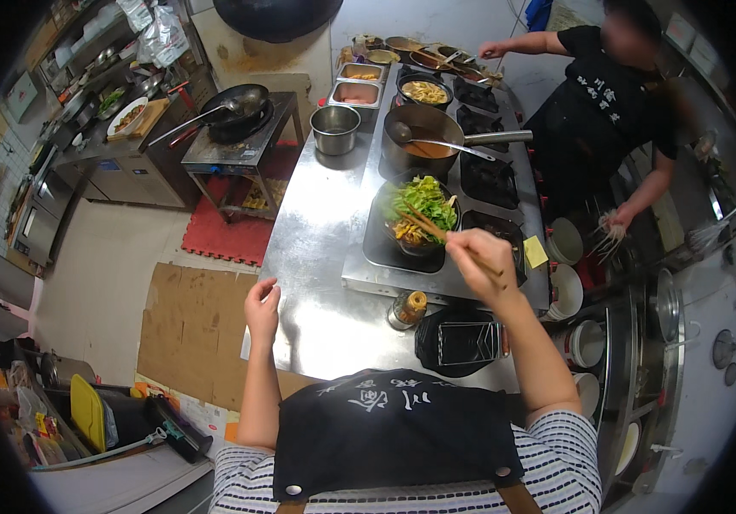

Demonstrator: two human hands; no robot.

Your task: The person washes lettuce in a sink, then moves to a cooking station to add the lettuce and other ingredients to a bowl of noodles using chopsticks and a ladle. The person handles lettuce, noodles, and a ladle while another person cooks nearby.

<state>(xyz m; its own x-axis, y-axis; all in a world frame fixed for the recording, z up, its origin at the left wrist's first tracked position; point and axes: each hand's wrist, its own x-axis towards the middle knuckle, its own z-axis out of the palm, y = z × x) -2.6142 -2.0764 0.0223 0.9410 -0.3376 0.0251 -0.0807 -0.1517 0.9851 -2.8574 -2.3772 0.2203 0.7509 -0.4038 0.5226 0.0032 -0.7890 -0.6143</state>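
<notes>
My right hand [480, 260] grips a pair of long wooden chopsticks [424, 222]. Their tips reach into a dark pot heaped with leafy greens [429, 200], with brownish food at its near side. This pot sits on the near left burner of the steel stove [368, 273]. Empty and loosely curled, my left hand [262, 311] hovers by the left edge of the steel counter [304, 283]. Just behind the greens stands a long-handled saucepan [394, 148] of brown liquid, with a ladle [448, 146] resting in it.
A co-worker [606, 109] stands beyond the stove on the right, holding pale strands [611, 228]. On the counter are a steel pot [336, 130], a seasoning bottle [408, 310] and a wire rack [469, 342] over black plastic. A wok [234, 106] rests on the left stand.
</notes>
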